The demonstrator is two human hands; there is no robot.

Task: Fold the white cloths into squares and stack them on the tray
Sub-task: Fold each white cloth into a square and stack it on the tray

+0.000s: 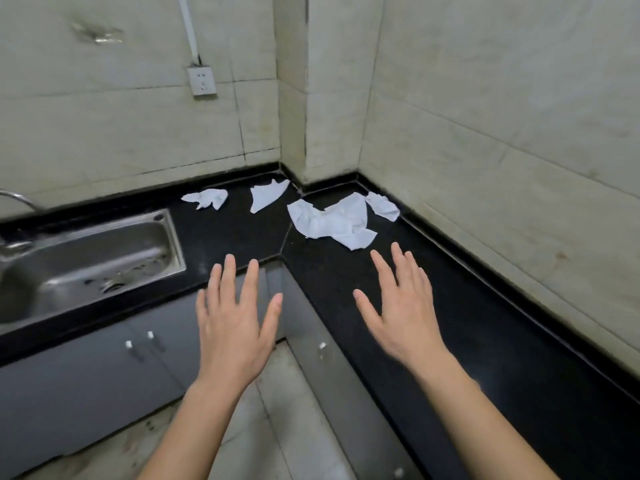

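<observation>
Several crumpled white cloths lie on the black countertop in the corner. The largest cloth is in the middle, a small one sits at its right by the wall, a flatter one lies to its left, and another crumpled one is nearer the sink. My left hand hovers with straight, spread fingers above the counter's inner corner. My right hand is held the same way over the counter, just short of the largest cloth. Neither hand holds anything. No tray is in view.
A steel sink with a tap is set in the counter at the left. Tiled walls close the corner, with a socket on the left wall. Grey cabinet doors and the floor lie below.
</observation>
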